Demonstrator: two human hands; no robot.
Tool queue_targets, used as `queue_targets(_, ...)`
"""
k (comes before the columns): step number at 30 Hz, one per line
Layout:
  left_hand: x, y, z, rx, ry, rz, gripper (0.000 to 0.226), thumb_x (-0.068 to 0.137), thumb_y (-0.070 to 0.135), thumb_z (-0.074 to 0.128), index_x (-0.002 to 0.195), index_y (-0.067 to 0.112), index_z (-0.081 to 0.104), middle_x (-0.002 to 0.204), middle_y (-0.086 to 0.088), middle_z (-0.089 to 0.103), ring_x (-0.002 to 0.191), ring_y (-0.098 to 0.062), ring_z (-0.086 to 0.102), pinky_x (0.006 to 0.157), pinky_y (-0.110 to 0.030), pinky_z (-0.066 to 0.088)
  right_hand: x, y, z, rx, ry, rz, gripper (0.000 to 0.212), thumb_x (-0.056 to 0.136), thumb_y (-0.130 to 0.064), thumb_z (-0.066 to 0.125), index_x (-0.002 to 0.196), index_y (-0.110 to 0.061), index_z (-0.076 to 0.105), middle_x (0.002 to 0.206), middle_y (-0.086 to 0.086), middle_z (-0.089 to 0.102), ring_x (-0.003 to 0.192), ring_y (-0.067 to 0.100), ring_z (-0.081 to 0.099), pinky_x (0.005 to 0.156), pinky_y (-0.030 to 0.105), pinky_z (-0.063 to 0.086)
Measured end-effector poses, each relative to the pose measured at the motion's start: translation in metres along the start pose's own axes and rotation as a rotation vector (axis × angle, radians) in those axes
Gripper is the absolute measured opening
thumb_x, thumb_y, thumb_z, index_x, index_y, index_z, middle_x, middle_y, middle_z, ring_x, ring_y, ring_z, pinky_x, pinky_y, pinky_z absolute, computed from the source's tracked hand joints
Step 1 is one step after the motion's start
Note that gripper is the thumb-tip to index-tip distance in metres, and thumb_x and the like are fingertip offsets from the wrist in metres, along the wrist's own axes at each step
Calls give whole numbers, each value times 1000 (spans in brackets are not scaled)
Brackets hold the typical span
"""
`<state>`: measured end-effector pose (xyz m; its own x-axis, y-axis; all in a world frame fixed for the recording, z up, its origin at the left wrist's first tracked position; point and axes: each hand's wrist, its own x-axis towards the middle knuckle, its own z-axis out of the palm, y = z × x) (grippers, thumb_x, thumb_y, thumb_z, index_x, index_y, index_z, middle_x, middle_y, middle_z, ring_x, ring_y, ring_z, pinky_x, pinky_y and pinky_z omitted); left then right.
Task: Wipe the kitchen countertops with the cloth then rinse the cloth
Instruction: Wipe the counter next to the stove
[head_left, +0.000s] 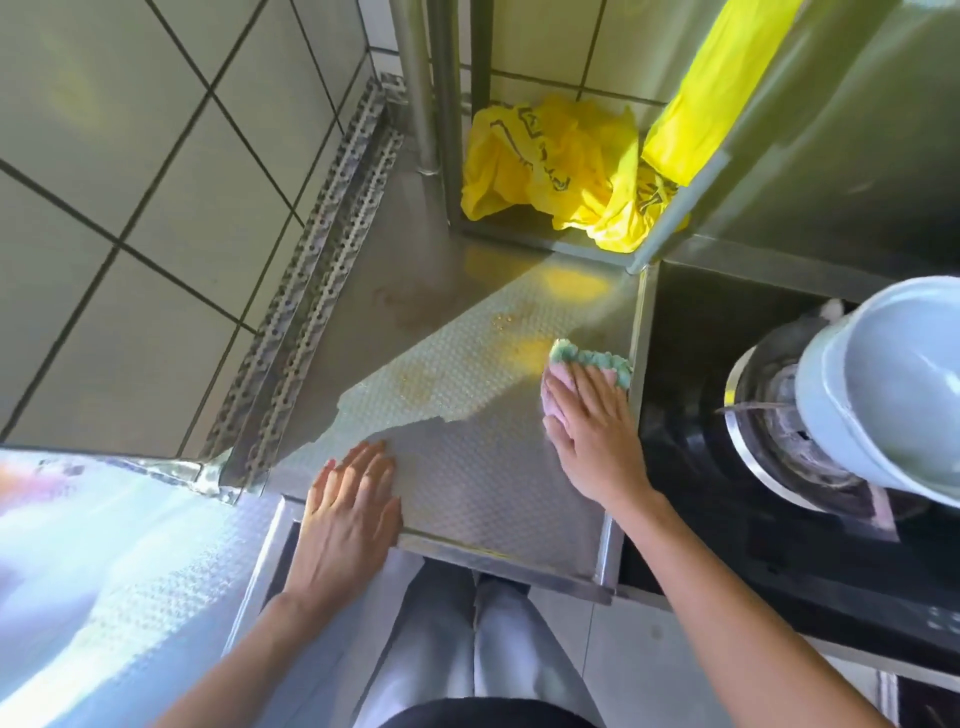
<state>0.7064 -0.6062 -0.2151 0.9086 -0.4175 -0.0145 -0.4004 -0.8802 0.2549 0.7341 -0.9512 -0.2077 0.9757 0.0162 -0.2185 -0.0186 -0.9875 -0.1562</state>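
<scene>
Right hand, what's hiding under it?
A pink and green cloth lies under the right hand, pressed flat on the metal counter. The cloth's middle and the counter below are covered.

Single head-worn wide-angle view, looking steeply down from close above the steel countertop (467, 467), stove (727, 415) at right, tiled wall (156, 156) at left

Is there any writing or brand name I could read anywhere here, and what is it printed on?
Nothing can be read.
Yellow bag: black printed marks, too crumpled and blurred to make out.
Cloth, countertop, pot and stove: no writing visible.
</scene>
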Motion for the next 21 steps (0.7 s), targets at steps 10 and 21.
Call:
queue_targets(10,-10,12,9,-12,-30,-127,57,105,30,46,156,5,41,167,-11,35,158,-27,28,126,-59,23,-41,-95,33,74,-54,-399,57,109,-40,36,164,-29,30,174,1,21,163,27,7,131,55,10)
queue_targets(21,-17,-46,-17,-191,41,-105,46,101,27,59,143,8,58,157,-8,48,152,-26,39,119,-50,40,28,-30,4,26,-67,-101,56,110,-35,34,165,-25,26,176,6,10,163,29,-1,130,56,2)
